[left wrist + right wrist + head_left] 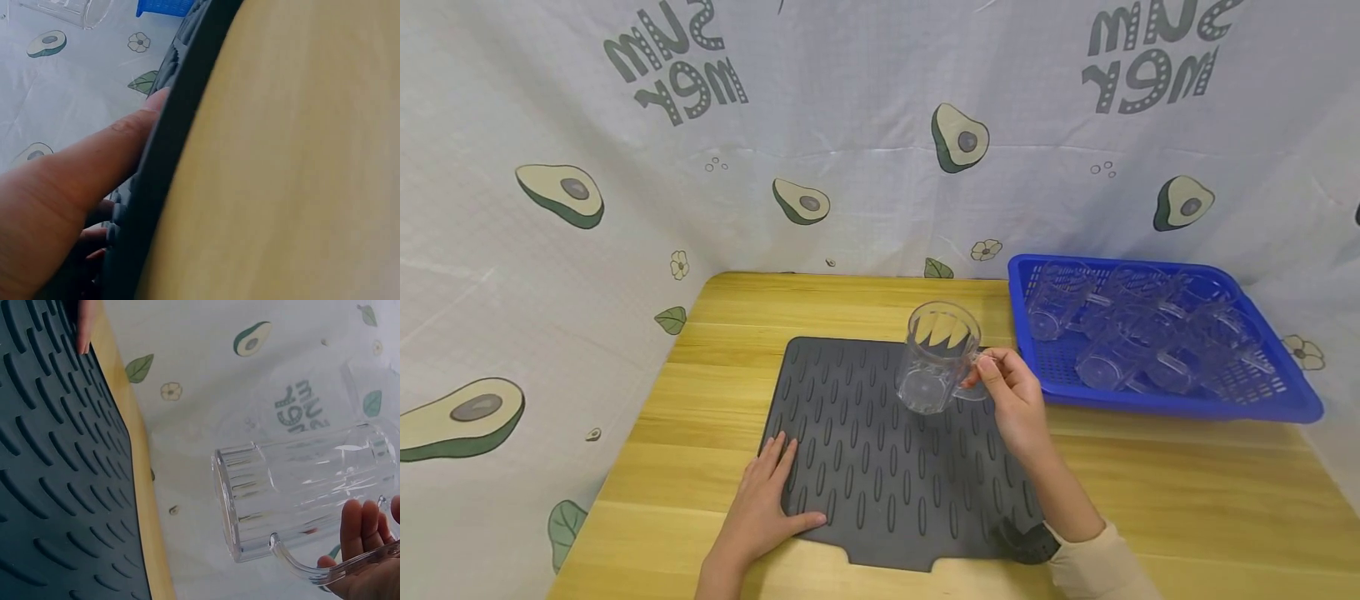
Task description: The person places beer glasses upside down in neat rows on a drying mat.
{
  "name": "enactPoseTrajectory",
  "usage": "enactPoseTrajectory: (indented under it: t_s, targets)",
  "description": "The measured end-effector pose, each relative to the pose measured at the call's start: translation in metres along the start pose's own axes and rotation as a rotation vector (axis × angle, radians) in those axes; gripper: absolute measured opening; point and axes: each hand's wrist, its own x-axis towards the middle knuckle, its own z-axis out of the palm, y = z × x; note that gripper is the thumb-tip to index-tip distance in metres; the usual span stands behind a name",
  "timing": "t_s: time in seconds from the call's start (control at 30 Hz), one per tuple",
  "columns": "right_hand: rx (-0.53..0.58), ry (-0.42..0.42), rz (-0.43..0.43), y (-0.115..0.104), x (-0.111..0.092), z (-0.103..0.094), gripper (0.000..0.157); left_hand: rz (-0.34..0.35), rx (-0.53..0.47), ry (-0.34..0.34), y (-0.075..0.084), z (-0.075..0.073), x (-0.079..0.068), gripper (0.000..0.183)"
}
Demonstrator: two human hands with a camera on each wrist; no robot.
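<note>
A clear mug [929, 367] hangs above the dark grey ridged mat [880, 467], held by its handle in my right hand [1015, 400]. In the right wrist view the mug [306, 487] is apart from the mat, and the fingers [353, 528] curl around the handle. My left hand [763, 504] rests on the mat's left edge with its fingers spread. The left wrist view shows the thumb [106, 144] lying against the mat's raised rim [169, 156]; the other fingers are partly hidden.
At the right stands a blue plastic basket [1045, 392] holding several clear mugs [1105, 367]. The mat lies on a light wooden table [677, 467]. A whitish cloth with avocado prints [865, 108] hangs behind and along the sides.
</note>
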Motion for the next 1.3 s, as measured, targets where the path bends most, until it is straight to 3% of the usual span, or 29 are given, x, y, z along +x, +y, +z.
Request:
enactPoseTrajectory:
  t_s: [0.27,0.57,0.9,1.03,1.13,1.3]
  targets:
    - [0.011,-0.013,0.001,0.000,-0.002,0.002,0.019,-0.026,-0.005,-0.081,0.009,-0.016,0.003,0.113]
    - [0.026,-0.026,-0.023,0.001,-0.003,0.003,0.022,-0.048,0.011,-0.090,0.032,-0.035,0.019,0.102]
    - [-0.030,-0.042,0.011,-0.002,-0.005,0.007,0.022,0.215,-0.250,-0.027,0.074,-0.025,0.060,0.086]
    - [-0.033,-0.044,0.009,-0.002,-0.006,0.007,0.022,0.235,-0.407,-0.059,0.087,-0.017,0.073,0.079]
    - [-0.025,-0.043,0.000,-0.002,-0.006,0.007,0.022,0.248,-0.498,-0.120,0.095,-0.012,0.079,0.074]
    - [-0.013,-0.044,-0.020,0.001,-0.006,0.007,0.021,0.261,-0.601,-0.219,0.102,-0.007,0.080,0.072]
